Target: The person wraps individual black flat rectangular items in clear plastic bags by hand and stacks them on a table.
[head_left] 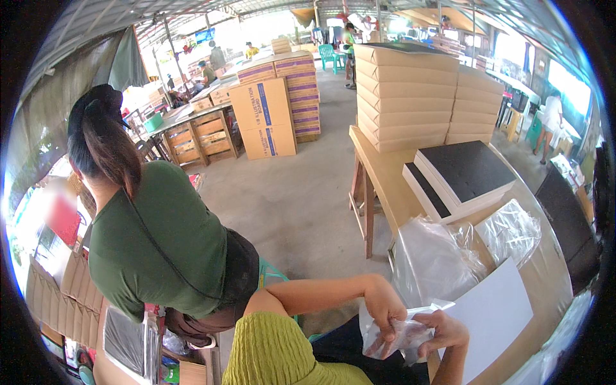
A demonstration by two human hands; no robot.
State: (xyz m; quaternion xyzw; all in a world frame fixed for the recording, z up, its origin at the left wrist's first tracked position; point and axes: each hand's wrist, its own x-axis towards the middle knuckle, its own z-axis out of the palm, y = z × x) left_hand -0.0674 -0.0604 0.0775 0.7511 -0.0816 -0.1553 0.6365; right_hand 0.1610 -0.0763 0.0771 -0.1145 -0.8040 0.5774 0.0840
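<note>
Head view: left hand (385, 304) and right hand (447, 330) grip clear plastic (410, 335) (rather crinkled) between them.

Right of the right hand (444, 332), clearance exists above the flat white sheet (497, 321). Forward over the tan table (387, 173), obstacles stand in order: crumpled clear plastic bags (430, 260), black-topped white stacks (465, 170), tall brown paper-wrapped bundles (404, 96) — the highest barrier. A person in a dark green shirt (160, 231) blocks the left; a grey floor lane (282, 199) separates person from table.
</note>
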